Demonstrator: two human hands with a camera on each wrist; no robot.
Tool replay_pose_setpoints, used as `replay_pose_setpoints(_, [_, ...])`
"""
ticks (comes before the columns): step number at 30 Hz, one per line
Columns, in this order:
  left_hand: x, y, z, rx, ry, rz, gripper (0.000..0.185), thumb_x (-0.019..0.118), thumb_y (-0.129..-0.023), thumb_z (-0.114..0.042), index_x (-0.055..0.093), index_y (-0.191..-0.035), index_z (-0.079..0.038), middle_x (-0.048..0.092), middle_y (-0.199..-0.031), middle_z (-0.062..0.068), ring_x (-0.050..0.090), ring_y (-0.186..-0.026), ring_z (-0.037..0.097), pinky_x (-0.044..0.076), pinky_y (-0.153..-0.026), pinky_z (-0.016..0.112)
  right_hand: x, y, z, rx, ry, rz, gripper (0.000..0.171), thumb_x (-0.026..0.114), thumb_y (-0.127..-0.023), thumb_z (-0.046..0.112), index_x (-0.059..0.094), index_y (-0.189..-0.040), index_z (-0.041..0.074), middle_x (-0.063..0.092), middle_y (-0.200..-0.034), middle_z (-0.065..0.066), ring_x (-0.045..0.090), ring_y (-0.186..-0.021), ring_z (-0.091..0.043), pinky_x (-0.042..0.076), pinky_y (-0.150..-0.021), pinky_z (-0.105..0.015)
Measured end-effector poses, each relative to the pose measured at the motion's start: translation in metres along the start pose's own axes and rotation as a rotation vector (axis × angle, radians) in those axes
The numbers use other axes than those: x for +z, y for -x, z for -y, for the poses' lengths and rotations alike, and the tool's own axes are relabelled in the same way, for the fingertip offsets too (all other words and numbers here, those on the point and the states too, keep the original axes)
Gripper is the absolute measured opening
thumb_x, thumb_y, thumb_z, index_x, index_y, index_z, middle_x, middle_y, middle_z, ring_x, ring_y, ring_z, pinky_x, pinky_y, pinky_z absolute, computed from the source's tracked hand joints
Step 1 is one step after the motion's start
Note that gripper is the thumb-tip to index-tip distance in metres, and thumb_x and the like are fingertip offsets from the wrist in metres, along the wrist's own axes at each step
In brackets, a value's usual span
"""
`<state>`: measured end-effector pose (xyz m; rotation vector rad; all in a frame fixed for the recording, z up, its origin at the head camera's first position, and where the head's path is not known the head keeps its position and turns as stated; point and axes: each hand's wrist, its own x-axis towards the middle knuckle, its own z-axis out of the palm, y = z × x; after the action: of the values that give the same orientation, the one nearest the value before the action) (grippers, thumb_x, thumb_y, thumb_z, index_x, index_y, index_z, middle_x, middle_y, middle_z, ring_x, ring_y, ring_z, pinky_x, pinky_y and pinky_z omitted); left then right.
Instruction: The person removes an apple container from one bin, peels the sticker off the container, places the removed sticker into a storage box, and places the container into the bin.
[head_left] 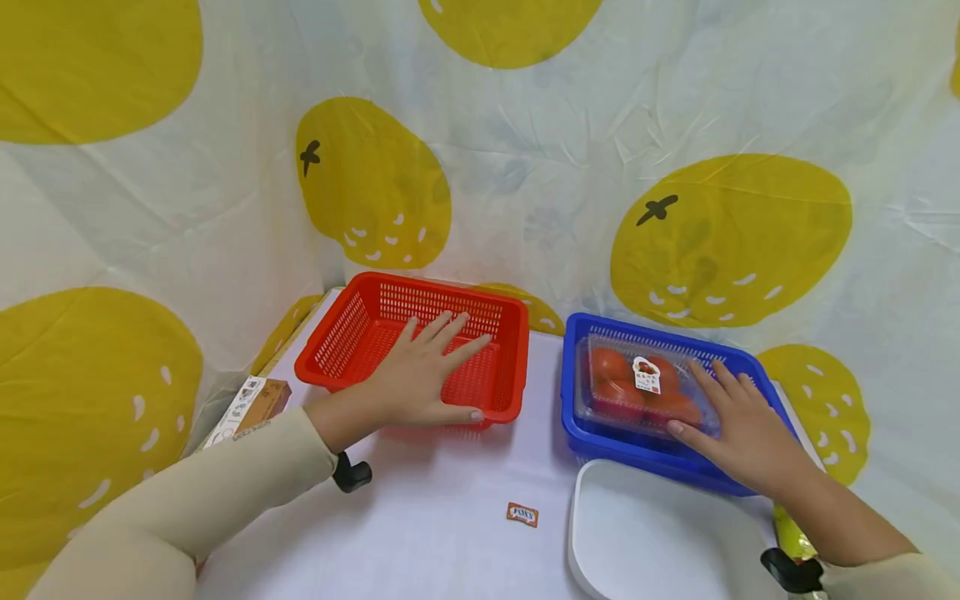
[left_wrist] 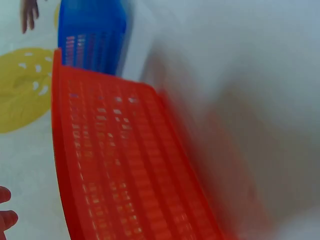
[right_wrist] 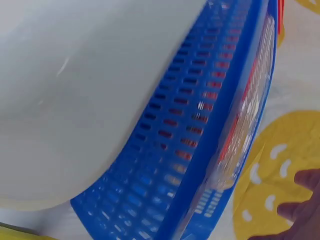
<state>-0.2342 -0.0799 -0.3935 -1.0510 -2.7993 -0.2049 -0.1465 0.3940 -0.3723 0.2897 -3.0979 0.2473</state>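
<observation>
In the head view, my left hand [head_left: 420,375] is spread palm-down over the near side of an open red plastic basket [head_left: 450,288], fingers straight and holding nothing. A blue plastic basket [head_left: 637,452] stands to the right. Inside it lies a clear plastic pack of tomatoes [head_left: 618,396] with a white label. My right hand [head_left: 750,425] is spread above this basket's right side, its fingertips overlapping the pack's right edge in the head view. The right wrist view shows the fingers [right_wrist: 305,200] spread apart, off the basket's rim.
A white tub [head_left: 660,533] sits in front of the blue basket. Left of it lies a small orange packet marked FOX'S [head_left: 522,514]. A brown and white box [head_left: 262,404] is at the table's left edge, a yellow packet [head_left: 790,532] at the right. A lemon-patterned curtain [head_left: 525,183] hangs behind.
</observation>
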Motion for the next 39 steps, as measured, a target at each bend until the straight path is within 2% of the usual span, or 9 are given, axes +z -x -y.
replay_pose_setpoints(5, [0.005,-0.014,-0.017,-0.012,0.098,-0.033,0.107,0.049,-0.086,-0.092,0.017,-0.172,-0.039,0.014,-0.179,0.008,0.012,-0.164,0.035,0.017,-0.126,0.069,-0.004,-0.004,-0.015,0.014,-0.122,0.022,0.099,0.062,-0.103,0.056,0.008,-0.172,0.01,0.016,-0.167,-0.041,0.016,-0.149,-0.069,0.022,-0.101,-0.092])
replay_pose_setpoints(14, [0.019,-0.038,-0.048,-0.029,0.382,-0.129,0.11,0.06,-0.088,-0.082,0.006,-0.173,-0.038,0.008,-0.18,0.003,0.018,-0.163,0.03,0.038,-0.117,0.067,-0.01,-0.012,-0.033,0.003,-0.294,0.042,0.093,0.061,-0.107,0.042,0.002,-0.173,0.011,0.012,-0.17,-0.037,0.016,-0.149,-0.068,0.024,-0.1,-0.092])
replay_pose_setpoints(23, [0.033,-0.06,-0.086,0.022,0.672,-0.175,0.104,0.067,-0.093,-0.064,0.007,-0.173,-0.035,0.004,-0.18,-0.001,0.015,-0.164,0.028,0.033,-0.117,0.073,-0.013,-0.019,-0.062,0.07,-0.472,0.085,0.088,0.05,-0.111,0.044,-0.009,-0.172,0.022,0.007,-0.171,-0.038,0.018,-0.145,-0.072,0.029,-0.096,-0.092])
replay_pose_setpoints(25, [0.036,-0.063,-0.096,0.012,0.722,-0.176,0.102,0.066,-0.093,-0.063,0.009,-0.173,-0.035,0.004,-0.18,-0.002,0.013,-0.164,0.027,0.031,-0.119,0.072,-0.012,-0.021,-0.07,0.06,-0.533,0.089,0.084,0.048,-0.112,0.04,-0.009,-0.172,0.022,0.007,-0.171,-0.037,0.019,-0.146,-0.07,0.036,-0.104,-0.083])
replay_pose_setpoints(27, [0.039,-0.065,-0.106,-0.006,0.773,-0.169,0.099,0.065,-0.095,-0.063,0.011,-0.173,-0.035,0.005,-0.18,-0.002,0.014,-0.164,0.026,0.032,-0.119,0.071,-0.011,-0.023,-0.078,0.036,-0.585,0.091,0.079,0.045,-0.114,0.035,-0.007,-0.172,0.02,0.008,-0.17,-0.039,0.022,-0.144,-0.069,0.05,-0.109,-0.061])
replay_pose_setpoints(29, [0.041,-0.065,-0.115,-0.027,0.844,-0.159,0.095,0.064,-0.096,-0.06,0.015,-0.172,-0.034,0.008,-0.18,-0.001,0.016,-0.164,0.026,0.033,-0.118,0.07,-0.008,-0.025,-0.083,0.02,-0.629,0.102,0.075,0.042,-0.115,0.032,-0.005,-0.172,0.02,0.009,-0.169,-0.039,0.024,-0.143,-0.068,0.056,-0.103,-0.045])
replay_pose_setpoints(31, [0.045,-0.064,-0.124,-0.046,0.912,-0.155,0.09,0.062,-0.097,-0.058,0.018,-0.172,-0.033,0.012,-0.179,0.0,0.02,-0.163,0.027,0.035,-0.118,0.069,-0.005,-0.027,-0.088,0.02,-0.666,0.118,0.071,0.037,-0.116,0.033,-0.004,-0.172,0.023,0.009,-0.169,-0.039,0.025,-0.143,-0.066,0.058,-0.098,-0.041])
replay_pose_setpoints(35, [0.053,-0.063,-0.136,-0.094,1.002,-0.148,0.087,0.062,-0.098,-0.059,0.023,-0.171,-0.032,0.014,-0.179,0.0,0.025,-0.161,0.029,0.037,-0.118,0.066,0.0,-0.032,-0.098,0.027,-0.781,0.167,0.066,0.027,-0.116,0.04,-0.005,-0.173,0.027,0.002,-0.17,-0.038,0.019,-0.145,-0.067,0.043,-0.104,-0.079])
replay_pose_setpoints(39, [0.06,-0.064,-0.146,-0.141,1.059,-0.146,0.088,0.066,-0.097,-0.059,0.025,-0.17,-0.034,0.014,-0.178,-0.002,0.028,-0.16,0.03,0.042,-0.116,0.062,0.003,-0.039,-0.11,0.026,-0.9,0.234,0.064,0.021,-0.116,0.045,-0.002,-0.173,0.028,-0.003,-0.17,-0.037,0.013,-0.147,-0.067,0.035,-0.106,-0.084])
